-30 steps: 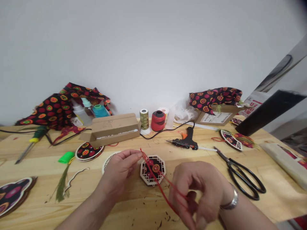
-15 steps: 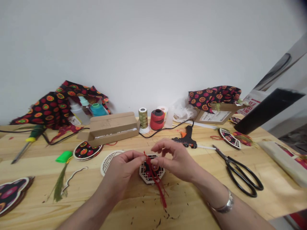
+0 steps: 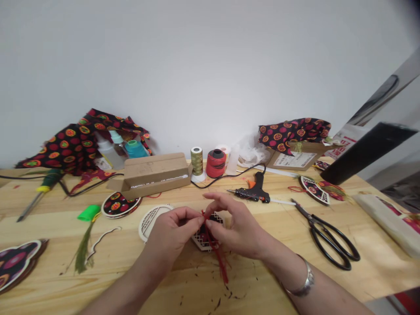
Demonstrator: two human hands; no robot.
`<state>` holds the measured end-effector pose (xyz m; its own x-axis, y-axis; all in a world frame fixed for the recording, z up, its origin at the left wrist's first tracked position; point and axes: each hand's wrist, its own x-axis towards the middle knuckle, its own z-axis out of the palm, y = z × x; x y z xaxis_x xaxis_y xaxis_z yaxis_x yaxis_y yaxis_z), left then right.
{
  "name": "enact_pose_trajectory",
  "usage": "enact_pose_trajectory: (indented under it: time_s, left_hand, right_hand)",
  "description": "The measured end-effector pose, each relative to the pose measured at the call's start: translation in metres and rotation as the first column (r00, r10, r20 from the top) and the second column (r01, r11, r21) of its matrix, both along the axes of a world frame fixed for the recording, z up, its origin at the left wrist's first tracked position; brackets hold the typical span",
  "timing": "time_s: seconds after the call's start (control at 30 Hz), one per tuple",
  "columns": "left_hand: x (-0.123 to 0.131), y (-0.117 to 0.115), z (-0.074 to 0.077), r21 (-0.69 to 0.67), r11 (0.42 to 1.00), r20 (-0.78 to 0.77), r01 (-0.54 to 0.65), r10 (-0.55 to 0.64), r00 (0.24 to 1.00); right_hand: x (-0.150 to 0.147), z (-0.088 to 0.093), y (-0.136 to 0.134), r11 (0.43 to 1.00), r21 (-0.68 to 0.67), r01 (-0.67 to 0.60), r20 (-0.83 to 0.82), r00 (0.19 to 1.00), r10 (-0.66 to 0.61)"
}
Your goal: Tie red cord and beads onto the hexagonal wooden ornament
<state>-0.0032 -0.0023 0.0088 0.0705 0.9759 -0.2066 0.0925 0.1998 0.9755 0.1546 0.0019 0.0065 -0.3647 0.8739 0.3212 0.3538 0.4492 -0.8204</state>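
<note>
My left hand (image 3: 172, 232) and my right hand (image 3: 236, 227) meet over an octagonal wooden lattice ornament (image 3: 202, 239) lying on the wooden table (image 3: 210, 288). Both hands pinch a red cord (image 3: 219, 258) at the ornament's top edge. The loose ends of the cord trail down toward me across the table. Most of the ornament is hidden under my fingers. A silver bracelet (image 3: 303, 282) sits on my right wrist.
Black scissors (image 3: 328, 238) lie to the right, a black glue gun (image 3: 254, 192) behind my hands. Red thread spool (image 3: 215, 164), gold spool (image 3: 197, 162), cardboard box (image 3: 154, 175), round lattice piece (image 3: 149, 218), fabric-covered disc (image 3: 120, 204), green tassel (image 3: 83, 243), screwdriver (image 3: 37, 194) and patterned fabric (image 3: 75, 144) lie about.
My right hand rose from the near table edge, where it pulled the cord taut, to the ornament's top and now pinches the cord beside my left hand. The cord's ends hang slack.
</note>
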Motion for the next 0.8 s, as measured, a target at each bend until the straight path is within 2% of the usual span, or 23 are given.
enact_pose_trajectory:
  time_s: [0.1,0.27,0.5,0.6,0.7,0.8]
  left_hand:
    - [-0.0006,0.0000,-0.0011,0.025,1.000,-0.048,0.004,-0.003,0.999]
    - [-0.0016,-0.0015,-0.0024,0.063,0.998,-0.156,0.009,0.001,0.988]
    - [-0.0003,-0.0053,-0.0027,0.124,0.989,-0.274,0.083,-0.046,0.961]
    - [-0.0003,-0.0048,-0.0027,0.104,0.992,-0.242,0.069,-0.042,0.969]
    - [-0.0009,-0.0029,-0.0029,0.034,0.998,-0.153,0.056,-0.050,0.987]
    - [-0.0013,-0.0006,-0.0038,-0.042,0.999,-0.034,0.031,-0.033,0.999]
  right_hand:
    - [0.0003,0.0016,-0.0003,0.996,0.086,0.033,0.105,0.994,-0.042]
    - [-0.0007,0.0028,-0.0014,0.983,0.184,-0.001,0.188,0.982,-0.034]
    - [-0.0017,-0.0003,-0.0024,0.980,0.197,-0.008,0.260,0.965,-0.044]
    - [-0.0005,-0.0004,-0.0029,0.985,0.175,-0.001,0.212,0.977,-0.037]
    - [0.0006,-0.0003,-0.0012,0.991,0.124,0.041,0.090,0.995,-0.052]
    - [0.0003,0.0007,0.0026,0.995,-0.088,0.051,-0.090,0.994,-0.059]
